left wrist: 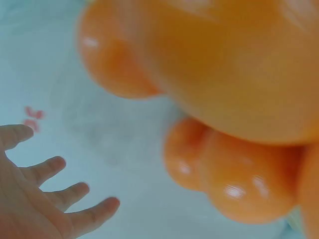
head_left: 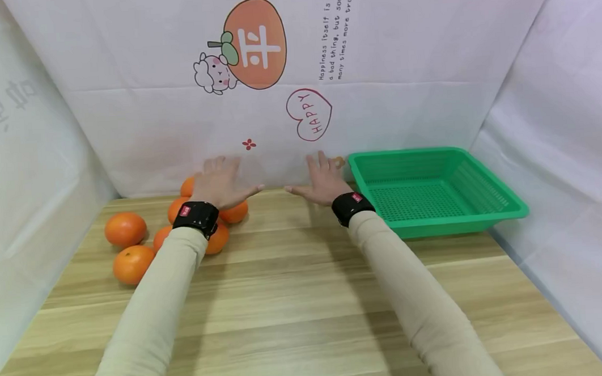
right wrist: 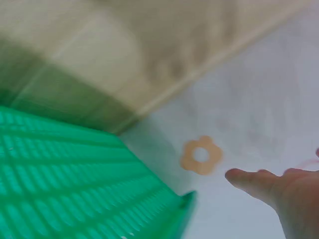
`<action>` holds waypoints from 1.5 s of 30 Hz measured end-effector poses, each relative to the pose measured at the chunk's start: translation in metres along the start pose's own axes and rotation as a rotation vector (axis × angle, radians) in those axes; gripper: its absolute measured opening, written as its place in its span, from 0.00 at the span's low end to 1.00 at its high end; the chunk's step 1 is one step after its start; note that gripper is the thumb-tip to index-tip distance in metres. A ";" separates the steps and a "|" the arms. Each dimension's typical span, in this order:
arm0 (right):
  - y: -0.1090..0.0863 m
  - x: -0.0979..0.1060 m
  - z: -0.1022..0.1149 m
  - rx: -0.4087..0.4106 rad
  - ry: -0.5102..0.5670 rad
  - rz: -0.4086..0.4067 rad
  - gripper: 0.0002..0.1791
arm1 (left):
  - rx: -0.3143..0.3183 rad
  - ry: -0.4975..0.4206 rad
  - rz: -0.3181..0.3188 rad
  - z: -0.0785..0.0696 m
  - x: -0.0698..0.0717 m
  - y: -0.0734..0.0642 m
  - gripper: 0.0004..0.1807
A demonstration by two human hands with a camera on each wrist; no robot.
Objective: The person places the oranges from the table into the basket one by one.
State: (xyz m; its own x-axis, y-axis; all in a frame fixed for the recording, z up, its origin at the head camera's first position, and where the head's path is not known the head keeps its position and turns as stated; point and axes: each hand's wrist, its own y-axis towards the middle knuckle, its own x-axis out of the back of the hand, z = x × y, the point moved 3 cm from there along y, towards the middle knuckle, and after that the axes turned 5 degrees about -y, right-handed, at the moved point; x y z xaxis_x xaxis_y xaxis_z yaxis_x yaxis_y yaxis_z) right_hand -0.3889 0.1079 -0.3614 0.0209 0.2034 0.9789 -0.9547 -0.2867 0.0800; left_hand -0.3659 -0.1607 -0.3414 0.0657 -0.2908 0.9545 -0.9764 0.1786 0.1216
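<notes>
Several oranges (head_left: pixel 125 229) lie grouped on the left of the wooden table. Over the back of that group my left hand (head_left: pixel 218 184) stretches out with its fingers spread, holding nothing. In the left wrist view a large near orange (left wrist: pixel 234 64) fills the upper right, and the spread fingers (left wrist: pixel 97 214) show at lower left. My right hand (head_left: pixel 326 181) is likewise spread and holds nothing, just left of a green plastic basket (head_left: pixel 436 226). The right wrist view has the basket's slatted side (right wrist: pixel 75 174) beside that hand. Parts of some oranges are hidden behind the left hand and wrist.
A white printed cloth (head_left: pixel 165 127) stands along the table's back edge, with more white cloth on both sides. The wooden tabletop (head_left: pixel 281 291) stretches between the forearms. Each wrist wears a black band (head_left: pixel 196 215).
</notes>
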 end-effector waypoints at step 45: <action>-0.103 0.140 -0.157 -0.096 0.103 -0.106 0.53 | -0.146 -0.718 0.142 -0.174 -0.059 0.010 0.54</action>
State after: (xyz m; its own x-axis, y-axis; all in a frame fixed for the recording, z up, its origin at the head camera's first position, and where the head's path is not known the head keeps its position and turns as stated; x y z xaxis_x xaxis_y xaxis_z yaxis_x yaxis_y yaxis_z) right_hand -0.3341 0.3126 -0.2622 0.0976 0.3240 0.9410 -0.9728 -0.1685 0.1589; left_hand -0.3433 0.0221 -0.3493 -0.2582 -0.7892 0.5572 -0.9248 0.3688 0.0937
